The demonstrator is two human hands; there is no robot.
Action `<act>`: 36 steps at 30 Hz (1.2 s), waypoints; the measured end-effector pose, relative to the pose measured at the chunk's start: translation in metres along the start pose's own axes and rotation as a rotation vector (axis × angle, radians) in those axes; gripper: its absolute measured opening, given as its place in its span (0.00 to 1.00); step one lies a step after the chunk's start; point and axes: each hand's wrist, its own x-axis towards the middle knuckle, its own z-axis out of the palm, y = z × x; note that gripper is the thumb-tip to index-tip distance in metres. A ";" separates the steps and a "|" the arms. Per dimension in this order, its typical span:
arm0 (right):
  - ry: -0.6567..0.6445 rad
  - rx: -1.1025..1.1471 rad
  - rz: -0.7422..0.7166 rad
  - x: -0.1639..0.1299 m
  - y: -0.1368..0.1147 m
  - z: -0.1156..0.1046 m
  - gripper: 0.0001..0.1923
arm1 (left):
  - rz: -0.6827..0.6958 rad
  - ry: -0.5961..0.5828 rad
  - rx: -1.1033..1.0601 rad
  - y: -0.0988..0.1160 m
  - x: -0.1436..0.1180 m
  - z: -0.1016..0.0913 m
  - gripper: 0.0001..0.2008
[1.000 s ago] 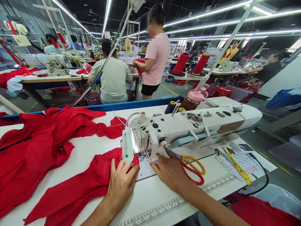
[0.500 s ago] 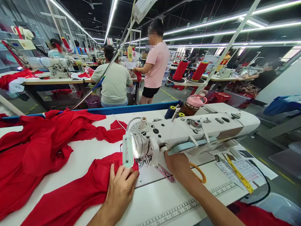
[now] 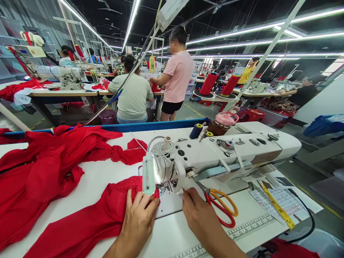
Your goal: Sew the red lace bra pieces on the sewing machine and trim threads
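- Left hand (image 3: 139,218) lies flat, fingers spread, pressing the red fabric (image 3: 88,222) by the needle.
- Right hand (image 3: 197,211) rests loosely open on the worktop (image 3: 172,236), holding nothing; scissors (image 3: 219,206) just beside it.

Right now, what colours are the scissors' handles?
The scissors have one orange handle and one red; head view shows them.

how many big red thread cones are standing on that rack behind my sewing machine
2: one red cone on the left side of the rack, the other red cone right beside it. Further cones at distant tables may be hidden.
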 end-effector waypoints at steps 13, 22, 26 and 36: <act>-0.023 -0.126 0.027 -0.008 0.013 0.011 0.10 | 0.019 0.009 0.006 0.000 0.001 0.000 0.12; -0.093 0.202 -0.011 0.008 -0.016 -0.002 0.08 | 0.024 0.013 0.013 0.001 0.001 -0.001 0.11; -0.023 0.177 -0.072 0.018 -0.028 -0.007 0.10 | 0.027 0.012 0.010 0.001 0.001 -0.001 0.12; 0.038 0.153 -0.140 0.017 -0.028 -0.004 0.09 | 0.037 0.031 0.007 0.001 0.003 -0.002 0.12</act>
